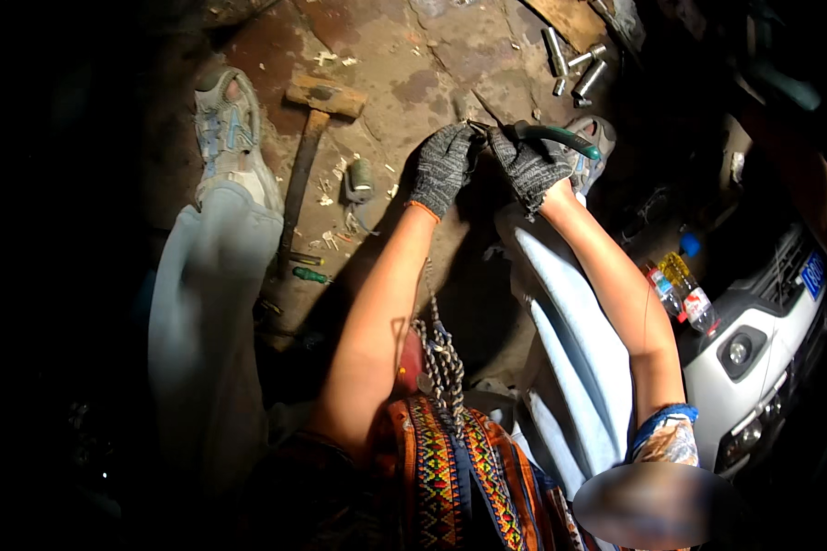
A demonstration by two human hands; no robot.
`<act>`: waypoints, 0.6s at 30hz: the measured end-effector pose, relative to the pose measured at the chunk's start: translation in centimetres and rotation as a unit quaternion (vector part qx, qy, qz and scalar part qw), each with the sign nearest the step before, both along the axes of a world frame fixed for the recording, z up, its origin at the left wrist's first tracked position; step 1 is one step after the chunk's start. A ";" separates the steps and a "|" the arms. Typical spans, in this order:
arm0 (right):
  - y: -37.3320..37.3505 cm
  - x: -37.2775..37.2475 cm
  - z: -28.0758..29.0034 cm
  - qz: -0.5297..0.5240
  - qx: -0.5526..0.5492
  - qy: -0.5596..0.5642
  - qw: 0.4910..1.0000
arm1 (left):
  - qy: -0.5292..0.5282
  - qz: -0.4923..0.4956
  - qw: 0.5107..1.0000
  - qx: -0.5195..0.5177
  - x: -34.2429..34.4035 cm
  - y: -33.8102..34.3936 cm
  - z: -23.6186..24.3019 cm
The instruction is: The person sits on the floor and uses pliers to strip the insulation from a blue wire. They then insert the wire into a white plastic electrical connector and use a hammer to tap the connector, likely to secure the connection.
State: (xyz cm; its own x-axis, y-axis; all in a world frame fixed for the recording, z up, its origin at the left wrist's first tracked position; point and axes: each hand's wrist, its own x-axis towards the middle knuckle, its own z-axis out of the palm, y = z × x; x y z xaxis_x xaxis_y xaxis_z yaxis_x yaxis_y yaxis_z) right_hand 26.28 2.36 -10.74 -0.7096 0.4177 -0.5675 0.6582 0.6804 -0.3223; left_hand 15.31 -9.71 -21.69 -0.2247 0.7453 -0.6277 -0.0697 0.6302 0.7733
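Note:
In the centre, my left hand [442,168], in a grey speckled glove, has its fingers closed around something small and dark that I cannot make out. Close to its fingertips, my right hand [528,168], gloved alike, grips a dark green-handled tool [565,138], which looks like pliers; its jaws are hard to see. A thin pointed metal piece [485,103] shows just above both hands. A wooden-handled hammer [326,96] lies on the stained floor [404,55] to the left, with a small olive cylinder [360,177] and a green screwdriver [311,274] near it.
Several metal sockets [558,57] lie at the upper right. Plastic bottles [694,298] are beside a white car bumper [726,386] at the right. Another person's bare limb [822,184] shows at the right edge. My shoes [225,119] are on either side of the work.

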 end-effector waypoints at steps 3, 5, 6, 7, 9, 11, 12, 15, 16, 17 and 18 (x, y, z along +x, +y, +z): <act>-0.6 1.5 -0.5 0.026 0.040 0.011 0.999 | 0.063 -0.046 0.995 0.058 0.3 0.0 1.1; -0.6 2.0 -0.7 0.020 0.026 0.023 0.999 | 0.004 0.020 1.000 -0.017 0.7 0.5 1.6; -0.2 1.6 -0.4 -0.028 -0.018 0.027 0.999 | 0.124 -0.072 0.988 0.048 0.6 0.1 1.2; 0.1 1.2 -0.2 -0.076 -0.061 0.030 0.995 | 0.242 -0.163 0.950 0.112 0.2 -0.5 0.7; 0.2 1.1 -0.5 -0.143 -0.116 0.042 0.982 | 0.346 -0.249 0.890 0.162 0.0 -0.8 0.1; 0.1 1.5 -1.2 -0.181 -0.139 0.060 0.972 | 0.334 -0.246 0.899 0.140 0.2 -0.7 -0.2; -0.2 1.5 -1.5 -0.142 -0.104 0.076 0.981 | 0.249 -0.200 0.942 0.102 -0.1 -0.9 -0.2; -0.7 1.1 -2.5 -0.046 0.013 0.146 0.988 | 0.400 -0.261 0.871 0.119 -1.1 -0.8 -0.1; -0.5 0.6 -3.1 0.008 0.043 0.089 0.995 | 0.374 -0.242 0.889 0.109 -1.2 -0.8 -0.2; -0.7 0.2 -3.3 -0.066 -0.010 0.080 0.995 | 0.349 -0.221 0.905 0.099 -1.2 -0.7 -0.2; -0.7 -0.6 -3.2 -0.133 -0.066 0.073 0.986 | 0.325 -0.197 0.921 0.086 -1.4 -0.7 -0.1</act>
